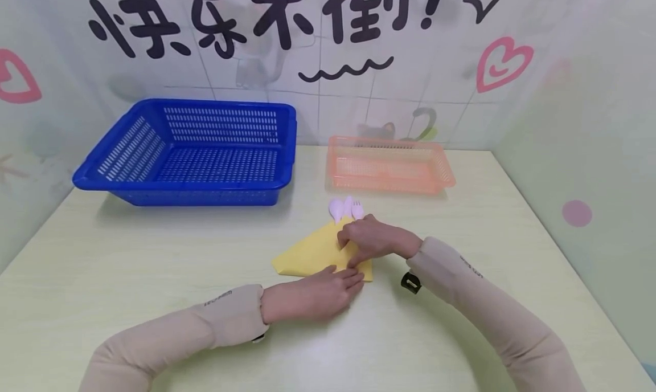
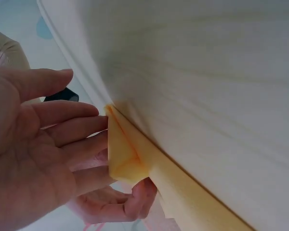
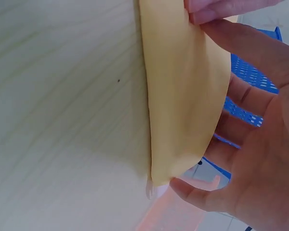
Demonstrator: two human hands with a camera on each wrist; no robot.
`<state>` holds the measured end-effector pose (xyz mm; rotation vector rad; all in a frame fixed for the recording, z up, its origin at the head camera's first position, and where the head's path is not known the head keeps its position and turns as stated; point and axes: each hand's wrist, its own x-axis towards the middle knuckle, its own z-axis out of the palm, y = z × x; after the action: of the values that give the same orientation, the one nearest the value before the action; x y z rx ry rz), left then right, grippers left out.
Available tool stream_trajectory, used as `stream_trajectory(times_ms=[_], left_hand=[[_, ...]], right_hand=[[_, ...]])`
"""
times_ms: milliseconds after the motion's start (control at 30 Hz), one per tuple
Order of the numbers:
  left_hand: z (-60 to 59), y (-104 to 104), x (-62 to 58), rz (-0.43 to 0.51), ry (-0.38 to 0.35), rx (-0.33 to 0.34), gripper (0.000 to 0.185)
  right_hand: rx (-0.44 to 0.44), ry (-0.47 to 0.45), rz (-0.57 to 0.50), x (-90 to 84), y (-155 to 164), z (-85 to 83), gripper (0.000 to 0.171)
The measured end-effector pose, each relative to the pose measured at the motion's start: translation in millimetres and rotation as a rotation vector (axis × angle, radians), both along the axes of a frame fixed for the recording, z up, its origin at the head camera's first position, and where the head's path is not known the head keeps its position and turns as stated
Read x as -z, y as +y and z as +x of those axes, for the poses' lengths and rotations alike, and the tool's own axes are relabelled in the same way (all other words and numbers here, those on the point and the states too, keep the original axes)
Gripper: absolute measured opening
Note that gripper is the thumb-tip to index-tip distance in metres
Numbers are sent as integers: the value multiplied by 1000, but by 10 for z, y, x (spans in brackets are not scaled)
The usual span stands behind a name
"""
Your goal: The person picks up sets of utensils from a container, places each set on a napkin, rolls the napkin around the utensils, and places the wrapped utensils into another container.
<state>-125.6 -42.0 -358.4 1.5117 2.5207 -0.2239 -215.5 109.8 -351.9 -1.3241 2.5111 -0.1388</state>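
Observation:
A folded yellow napkin (image 1: 312, 246) lies on the table; its material is hard to tell. Out of its far end stick the heads of a pale pink spoon (image 1: 336, 208), a knife (image 1: 348, 205) and a fork (image 1: 357, 209), their handles hidden. My left hand (image 1: 320, 294) lies along the napkin's near edge, fingers straight and touching it at the near right corner. From the right, my right hand (image 1: 371, 238) rests on the napkin with its fingers spread and slightly bent. In the right wrist view, its fingertips touch the yellow napkin (image 3: 183, 96) close to the left fingertips.
A large blue plastic basket (image 1: 179, 194) stands at the back left of the table (image 1: 179, 244). A shallow, see-through pink basket (image 1: 389, 184) is at the back right, just beyond the cutlery. Printed wall sheeting borders the table at the back and sides.

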Motion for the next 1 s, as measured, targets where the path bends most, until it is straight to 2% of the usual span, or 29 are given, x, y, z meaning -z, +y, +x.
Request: stream_trajectory(times_ms=[100, 167, 333, 433, 533, 633, 733, 900, 1000], left_hand=[[12, -8, 2, -10, -6, -14, 46], [15, -14, 9, -11, -2, -10, 47], [21, -23, 31, -18, 3, -10, 48], [19, -29, 48, -16, 15, -9, 48], [15, -35, 55, -12, 37, -2, 48], [10, -35, 52, -7, 53, -2, 47], [13, -34, 42, -2, 56, -11, 47], [25, -27, 45, 6, 73, -14, 48], [30, -26, 64, 9, 121, -9, 46]], right_hand=[[10, 69, -46, 4, 42, 26, 38], [8, 137, -113, 14, 92, 55, 37], [-64, 399, -310, 83, 236, 205, 19], [-123, 497, -331, 141, 321, 346, 15], [-143, 468, -235, 185, 405, 492, 25], [-111, 381, -128, 212, 464, 590, 38], [-81, 317, -86, 237, 494, 633, 44], [-84, 331, -58, 262, 540, 665, 50], [-87, 351, -33, 268, 551, 673, 51]])
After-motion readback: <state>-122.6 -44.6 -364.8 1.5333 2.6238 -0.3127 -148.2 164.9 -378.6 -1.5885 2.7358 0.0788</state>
